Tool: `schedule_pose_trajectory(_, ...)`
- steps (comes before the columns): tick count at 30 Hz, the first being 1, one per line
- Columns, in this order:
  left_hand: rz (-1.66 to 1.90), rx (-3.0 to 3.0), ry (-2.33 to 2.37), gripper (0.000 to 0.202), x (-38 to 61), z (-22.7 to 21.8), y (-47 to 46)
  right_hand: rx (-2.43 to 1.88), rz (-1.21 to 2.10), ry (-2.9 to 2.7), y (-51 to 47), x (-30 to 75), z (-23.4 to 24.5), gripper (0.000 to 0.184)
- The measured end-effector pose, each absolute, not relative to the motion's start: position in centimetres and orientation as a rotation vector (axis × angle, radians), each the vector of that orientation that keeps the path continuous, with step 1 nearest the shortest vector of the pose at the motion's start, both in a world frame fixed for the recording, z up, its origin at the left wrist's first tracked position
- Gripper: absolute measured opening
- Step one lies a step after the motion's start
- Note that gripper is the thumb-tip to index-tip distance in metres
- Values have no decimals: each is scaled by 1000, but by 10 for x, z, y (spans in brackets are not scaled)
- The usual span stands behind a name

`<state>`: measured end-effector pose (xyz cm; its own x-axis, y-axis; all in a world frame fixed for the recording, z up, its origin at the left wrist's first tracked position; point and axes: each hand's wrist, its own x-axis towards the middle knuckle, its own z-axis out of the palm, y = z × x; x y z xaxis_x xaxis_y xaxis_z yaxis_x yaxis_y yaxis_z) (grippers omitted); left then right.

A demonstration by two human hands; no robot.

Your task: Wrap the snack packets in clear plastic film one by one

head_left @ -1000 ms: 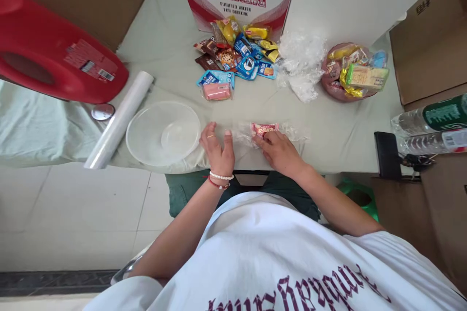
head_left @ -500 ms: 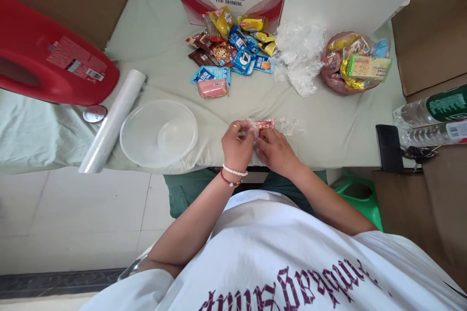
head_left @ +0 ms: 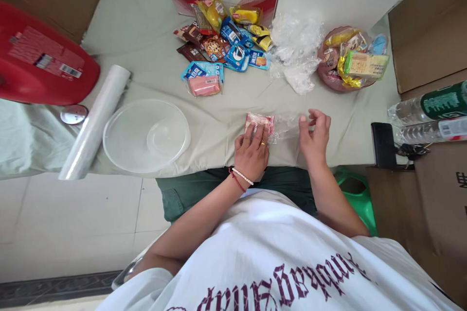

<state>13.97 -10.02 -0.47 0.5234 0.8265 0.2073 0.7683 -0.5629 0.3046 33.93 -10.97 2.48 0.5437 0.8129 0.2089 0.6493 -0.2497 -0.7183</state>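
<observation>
A small red-and-white snack packet point(head_left: 260, 119), partly covered by clear plastic film, lies on the cloth in front of me. My left hand point(head_left: 252, 151) rests on the packet's near side with its fingers stretched out flat, pressing it to the table. To the right, the loose end of the clear plastic film point(head_left: 286, 126) reaches from the packet towards my right hand point(head_left: 315, 133). My right thumb and fingertips are pinched at the film's far right end, the other fingers curled.
Left of my hands are a clear plastic bowl point(head_left: 126, 153), a roll of cling film point(head_left: 95, 124) and a large red jug point(head_left: 47, 53). Behind lie several wrapped snacks point(head_left: 219, 43), crumpled film point(head_left: 297, 48) and a pink bowl of snacks point(head_left: 330, 80). Bottles point(head_left: 443, 102) lie at the right.
My left hand has gone from pinching at the packet's left end to lying flat on it. My right hand has moved right, drawing the film out sideways.
</observation>
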Motion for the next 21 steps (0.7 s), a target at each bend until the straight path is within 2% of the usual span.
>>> schedule_pose_trajectory(3,480,2601,1377,60,141,-7,-101,-2106,389,-1241,-90,345,22,84)
schedule_pose_trajectory(6,477,2603,1370,60,141,-8,-101,-2160,614,-1255,-82,341,22,97)
schedule_pose_trajectory(8,474,2603,1362,59,140,-8,-102,-2160,713,-1216,-81,338,23,99)
schedule_pose_trajectory(12,480,2594,1361,60,140,-9,-102,-2119,781,-1155,-76,338,27,84)
schedule_pose_trajectory(18,541,2557,1340,62,139,-11,-101,-1948,949,-1377,-87,374,33,44)
schedule_pose_trajectory(21,549,2544,1320,62,137,-11,-100,-1973,937,-1273,-108,403,35,34)
